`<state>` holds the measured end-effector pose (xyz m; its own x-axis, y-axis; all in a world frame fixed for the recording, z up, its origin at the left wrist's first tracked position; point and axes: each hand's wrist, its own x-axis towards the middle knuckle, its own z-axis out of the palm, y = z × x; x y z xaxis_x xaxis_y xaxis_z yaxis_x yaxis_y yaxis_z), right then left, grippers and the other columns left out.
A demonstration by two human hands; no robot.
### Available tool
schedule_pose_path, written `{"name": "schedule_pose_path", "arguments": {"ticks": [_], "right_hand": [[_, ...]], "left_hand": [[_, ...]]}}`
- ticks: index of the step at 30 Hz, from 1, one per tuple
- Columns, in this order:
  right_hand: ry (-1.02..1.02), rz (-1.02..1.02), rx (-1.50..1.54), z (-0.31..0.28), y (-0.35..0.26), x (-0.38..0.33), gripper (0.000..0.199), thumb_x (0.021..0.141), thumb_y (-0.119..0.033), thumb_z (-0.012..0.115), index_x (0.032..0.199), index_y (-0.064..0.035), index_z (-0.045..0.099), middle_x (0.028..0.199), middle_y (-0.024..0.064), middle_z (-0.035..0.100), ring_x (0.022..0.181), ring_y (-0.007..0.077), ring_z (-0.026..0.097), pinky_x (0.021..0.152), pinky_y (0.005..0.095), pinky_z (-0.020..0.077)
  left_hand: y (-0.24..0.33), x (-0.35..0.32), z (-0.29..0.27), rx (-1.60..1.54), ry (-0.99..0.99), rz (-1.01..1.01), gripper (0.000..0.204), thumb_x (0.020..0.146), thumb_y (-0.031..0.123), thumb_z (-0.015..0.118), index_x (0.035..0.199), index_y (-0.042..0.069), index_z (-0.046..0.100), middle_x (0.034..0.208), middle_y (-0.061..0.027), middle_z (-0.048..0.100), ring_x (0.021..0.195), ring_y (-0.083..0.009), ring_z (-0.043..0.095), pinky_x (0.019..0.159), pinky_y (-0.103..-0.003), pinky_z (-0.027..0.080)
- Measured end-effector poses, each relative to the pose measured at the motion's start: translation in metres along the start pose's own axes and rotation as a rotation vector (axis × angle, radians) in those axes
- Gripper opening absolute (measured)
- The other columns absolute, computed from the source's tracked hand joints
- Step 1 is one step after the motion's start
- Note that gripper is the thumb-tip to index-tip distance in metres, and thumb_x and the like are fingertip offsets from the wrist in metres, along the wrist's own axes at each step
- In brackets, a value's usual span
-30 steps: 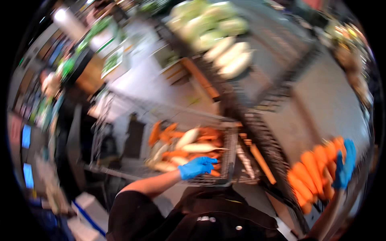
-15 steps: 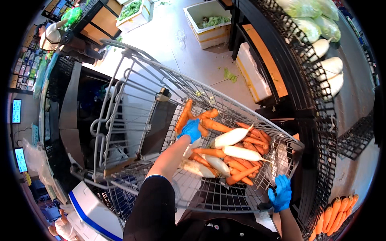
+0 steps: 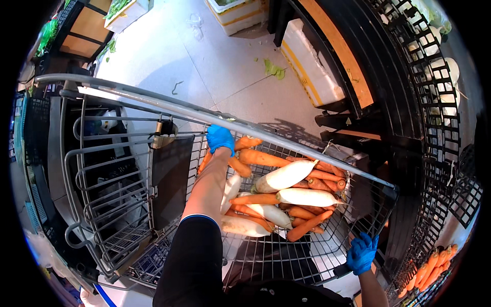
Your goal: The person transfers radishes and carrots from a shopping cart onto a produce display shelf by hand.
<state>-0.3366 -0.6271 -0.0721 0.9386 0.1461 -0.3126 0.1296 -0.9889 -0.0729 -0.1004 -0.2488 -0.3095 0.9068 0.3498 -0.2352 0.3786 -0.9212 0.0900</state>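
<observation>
In front of me is a grey wire shopping cart [image 3: 307, 155], seen from above, with carrots [image 3: 263, 157] and white radishes [image 3: 284, 176] piled inside. My left hand [image 3: 221, 139], in a blue glove, reaches across the cart to its far side, just below the far rail and over the end of a carrot. Its fingers look curled, but what they hold is hidden. At the cart's near right corner, my right hand [image 3: 362, 253], also gloved in blue, has its fingers bent over the rim beside a black corner piece.
On the right, a black-fenced shelf [image 3: 427, 128] carries white radishes [image 3: 447, 77] and stacked carrots [image 3: 429, 271]. A foam box [image 3: 312, 66] stands under a dark stand. Farther off are more foam boxes [image 3: 238, 18] on the tiled floor, plus a fallen leaf [image 3: 274, 69].
My left hand has moved off the middle carrots toward the far rail. My right hand's fingers have gone from stretched out to bent over the rim. The view has shifted, bringing the cart closer.
</observation>
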Motion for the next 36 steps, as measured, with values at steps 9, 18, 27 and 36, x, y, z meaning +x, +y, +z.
{"name": "schedule_pose_path", "arguments": {"ticks": [9, 18, 27, 36], "right_hand": [[-0.021, 0.002, 0.014, 0.001, -0.001, -0.002, 0.019, 0.043, -0.007, 0.048, 0.061, -0.0074, 0.051, 0.066, 0.0035, 0.052, 0.079, 0.0238, 0.047, 0.086, 0.0418, 0.0195], [0.038, -0.013, 0.06, 0.0, -0.001, 0.003, 0.019, 0.044, -0.006, 0.048, 0.063, -0.0066, 0.05, 0.066, 0.0047, 0.052, 0.079, 0.0238, 0.047, 0.085, 0.0416, 0.0208], [0.034, -0.022, 0.099, 0.0, -0.002, 0.006, 0.016, 0.045, -0.008, 0.049, 0.061, -0.0062, 0.05, 0.067, 0.0041, 0.05, 0.082, 0.0228, 0.045, 0.085, 0.0393, 0.021], [0.18, 0.145, 0.749, -0.043, -0.046, 0.047, 0.047, 0.056, -0.016, 0.054, 0.1, -0.0059, 0.038, 0.093, 0.0096, 0.044, 0.091, 0.0233, 0.038, 0.085, 0.0386, 0.0173]], "left_hand": [[-0.001, 0.0, -0.031, -0.01, -0.149, 0.092, 0.021, 0.067, 0.016, 0.046, 0.083, 0.001, 0.046, 0.077, -0.0132, 0.051, 0.071, -0.025, 0.051, 0.059, -0.033, 0.042], [0.009, 0.009, -0.055, 0.116, -0.425, 0.175, 0.029, 0.065, 0.019, 0.05, 0.087, 0.002, 0.045, 0.083, -0.013, 0.051, 0.077, -0.024, 0.049, 0.063, -0.031, 0.04], [0.011, -0.044, -0.137, -0.499, -0.431, 0.212, 0.027, 0.061, 0.015, 0.054, 0.084, 0.002, 0.047, 0.076, -0.0099, 0.051, 0.069, -0.0197, 0.05, 0.059, -0.028, 0.041], [0.066, -0.131, -0.242, -1.934, -0.67, -0.039, 0.013, 0.063, 0.009, 0.052, 0.073, 0.006, 0.045, 0.075, -0.0053, 0.048, 0.055, -0.013, 0.045, 0.043, -0.022, 0.039]]}}
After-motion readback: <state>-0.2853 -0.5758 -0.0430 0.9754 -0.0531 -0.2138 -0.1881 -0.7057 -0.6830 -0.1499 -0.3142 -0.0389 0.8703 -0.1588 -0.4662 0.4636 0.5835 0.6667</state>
